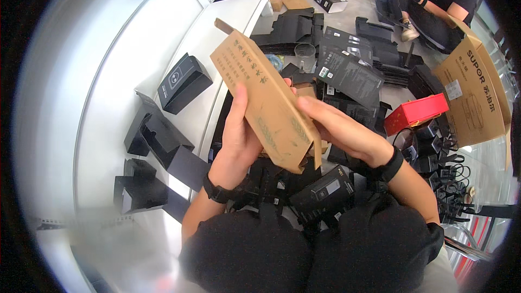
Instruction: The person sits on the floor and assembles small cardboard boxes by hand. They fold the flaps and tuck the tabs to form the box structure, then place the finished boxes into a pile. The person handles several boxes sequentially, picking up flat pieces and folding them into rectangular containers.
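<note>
The grey floor (pixel 355 8) spreads to the right of a white shelf (pixel 228 11), whose right edge runs down past the work. Beyond the shelf's far right corner, well apart, a seated person (pixel 445 11) in black holds something white. Nearer, a large brown carton (pixel 458 114) stands tilted on the floor, its flaps open.

The long brown cardboard box (pixel 271 97) is raised in mid-air, slanting, its far end overlapping the shelf's right edge in this view; a flap sticks out at each end. Behind it, flattened black packaging (pixel 350 76) lies in piles on the floor. A red box (pixel 415 114) sits just beside the carton.

On the shelf, a black box (pixel 184 83) lies toward the right edge, with an open black tray (pixel 163 135) nearer.

The left hand (pixel 239 135) grips the brown box's left side, thumb on top. The right hand (pixel 347 130) touches its right side; some fingers are hidden, so how firmly they close I cannot tell. A clear cup (pixel 305 57) stands among the packaging.
</note>
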The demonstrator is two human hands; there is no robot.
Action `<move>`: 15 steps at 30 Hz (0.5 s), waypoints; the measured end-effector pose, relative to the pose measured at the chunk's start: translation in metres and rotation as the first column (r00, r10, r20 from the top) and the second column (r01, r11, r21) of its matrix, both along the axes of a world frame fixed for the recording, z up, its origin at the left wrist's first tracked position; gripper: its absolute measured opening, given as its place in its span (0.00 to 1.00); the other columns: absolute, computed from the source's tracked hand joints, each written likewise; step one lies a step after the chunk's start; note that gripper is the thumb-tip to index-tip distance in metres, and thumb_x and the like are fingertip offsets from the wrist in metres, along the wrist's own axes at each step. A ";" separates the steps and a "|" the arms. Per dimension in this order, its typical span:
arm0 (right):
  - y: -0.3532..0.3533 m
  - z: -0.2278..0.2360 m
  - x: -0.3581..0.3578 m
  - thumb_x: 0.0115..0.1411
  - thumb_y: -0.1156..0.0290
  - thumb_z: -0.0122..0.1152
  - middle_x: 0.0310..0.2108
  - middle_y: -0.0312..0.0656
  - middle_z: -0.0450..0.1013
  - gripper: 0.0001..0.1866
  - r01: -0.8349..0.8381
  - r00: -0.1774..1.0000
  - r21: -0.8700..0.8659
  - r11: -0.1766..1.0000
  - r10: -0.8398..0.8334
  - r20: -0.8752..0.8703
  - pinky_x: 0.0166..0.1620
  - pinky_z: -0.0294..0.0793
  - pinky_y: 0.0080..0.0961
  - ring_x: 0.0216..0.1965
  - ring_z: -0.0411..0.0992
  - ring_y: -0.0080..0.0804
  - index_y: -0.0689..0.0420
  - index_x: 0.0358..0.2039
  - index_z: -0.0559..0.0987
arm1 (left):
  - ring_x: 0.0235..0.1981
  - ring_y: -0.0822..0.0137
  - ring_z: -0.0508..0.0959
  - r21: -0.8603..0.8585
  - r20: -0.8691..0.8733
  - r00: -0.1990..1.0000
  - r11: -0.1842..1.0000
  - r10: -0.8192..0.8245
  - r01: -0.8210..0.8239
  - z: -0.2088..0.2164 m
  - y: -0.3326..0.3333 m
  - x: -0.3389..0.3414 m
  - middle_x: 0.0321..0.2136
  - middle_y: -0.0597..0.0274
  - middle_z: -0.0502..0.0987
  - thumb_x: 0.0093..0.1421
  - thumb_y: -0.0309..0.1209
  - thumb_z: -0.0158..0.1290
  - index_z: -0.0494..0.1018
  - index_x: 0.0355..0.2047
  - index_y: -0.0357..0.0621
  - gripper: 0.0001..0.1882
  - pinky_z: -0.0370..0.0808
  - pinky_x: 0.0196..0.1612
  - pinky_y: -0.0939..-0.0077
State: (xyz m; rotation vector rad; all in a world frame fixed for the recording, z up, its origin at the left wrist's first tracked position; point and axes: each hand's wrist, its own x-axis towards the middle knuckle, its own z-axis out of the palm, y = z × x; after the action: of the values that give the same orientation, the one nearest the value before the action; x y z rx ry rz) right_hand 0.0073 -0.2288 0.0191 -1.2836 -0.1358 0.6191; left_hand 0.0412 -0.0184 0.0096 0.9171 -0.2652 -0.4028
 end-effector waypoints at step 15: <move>0.014 0.000 -0.017 0.47 0.73 0.79 0.68 0.53 0.59 0.44 0.372 0.453 -0.324 0.870 0.135 0.881 0.68 0.68 0.41 0.68 0.64 0.57 0.53 0.65 0.68 | 0.62 0.61 0.74 0.120 -0.285 0.943 0.982 0.173 -0.144 -0.010 -0.002 0.001 0.60 0.57 0.74 0.74 0.52 0.50 0.66 0.66 0.46 0.30 0.68 0.67 0.57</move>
State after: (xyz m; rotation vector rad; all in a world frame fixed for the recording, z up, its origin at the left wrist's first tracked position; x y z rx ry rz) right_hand -0.0096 -0.2153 0.0195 -2.0094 -0.8106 -0.2771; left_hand 0.0418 -0.0200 -0.0003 0.9527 0.1026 -0.3999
